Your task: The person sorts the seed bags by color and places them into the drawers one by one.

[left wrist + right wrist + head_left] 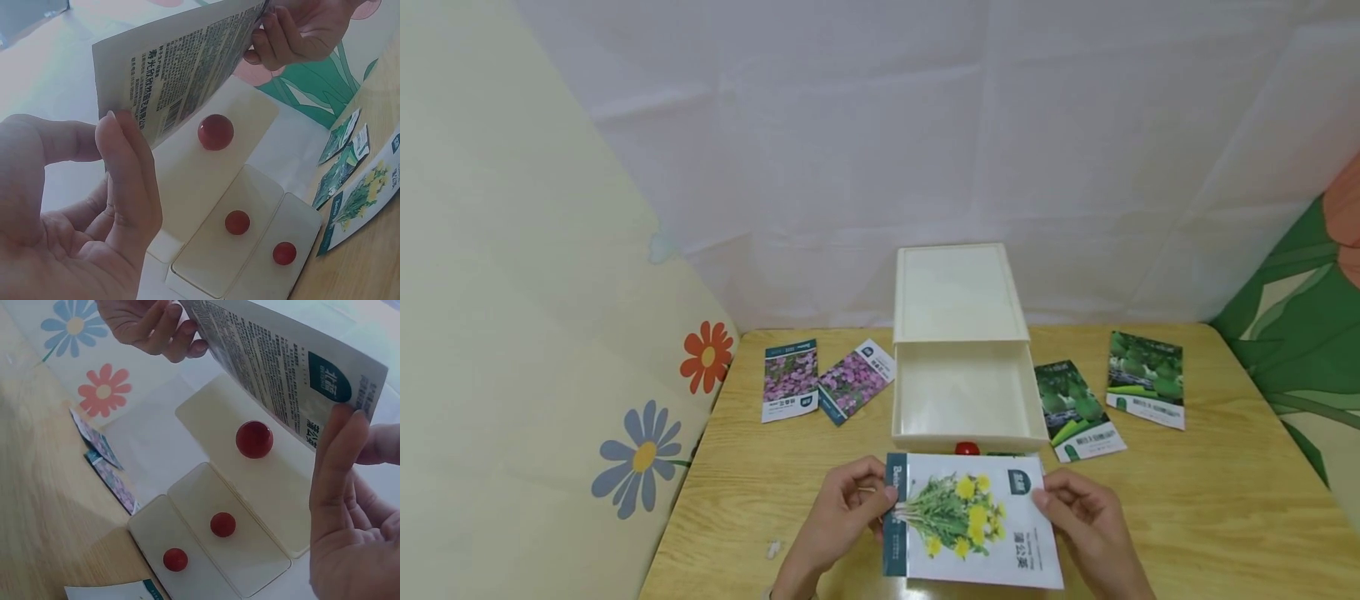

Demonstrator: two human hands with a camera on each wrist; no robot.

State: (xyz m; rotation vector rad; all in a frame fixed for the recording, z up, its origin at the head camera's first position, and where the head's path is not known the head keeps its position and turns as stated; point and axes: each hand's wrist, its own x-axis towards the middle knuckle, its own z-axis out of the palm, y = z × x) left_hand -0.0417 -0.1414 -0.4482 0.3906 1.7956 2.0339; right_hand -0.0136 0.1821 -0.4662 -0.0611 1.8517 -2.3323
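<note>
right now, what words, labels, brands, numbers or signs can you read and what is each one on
"蒲公英": front of the held rectangular white packet with yellow dandelions
"Beis…": its teal band, remainder unclear
"寿光…": its back, remainder uncertain
Too small or blurred: its fine print and logo; lettering on the purple-flower packets, green-fruit packets, other dandelion packet

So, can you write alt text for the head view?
A person's left fingers and right fingers hold a yellow-flower packet before a pale box with an open drawer; two purple-flower packets lie left of it, two green packets right, on a wooden table.
</note>
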